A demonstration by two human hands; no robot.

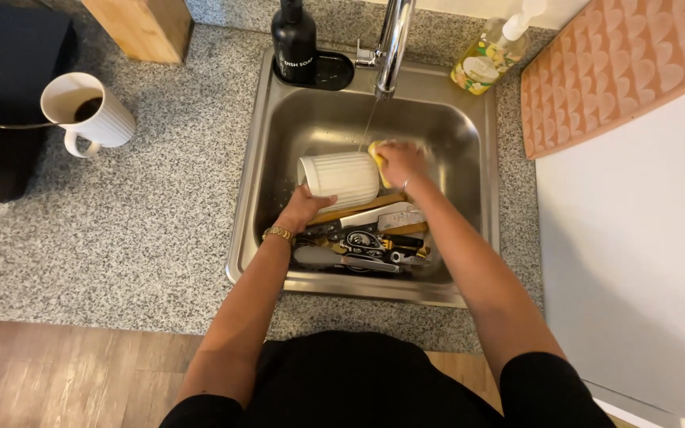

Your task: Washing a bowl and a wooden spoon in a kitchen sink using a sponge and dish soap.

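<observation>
speckled grey counter is seen around a steel sink, with wooden floor at six o'clock nearest the wearer. in the sink's near end, at six o'clock of the basin, a heap of utensils and a knife are piled. just beyond, the left hand is clasped on the near rim of a white ribbed mug, which is held on its side, long axis running from nine to three o'clock, its mouth hidden at the three o'clock end. there the right hand is closed on a yellow sponge, pressed against the mug; the right hand is nearer the opening. a thin stream falls from the tap at twelve o'clock. farther off, a black soap bottle stands behind the basin, and a second mug sits at ten o'clock.
</observation>
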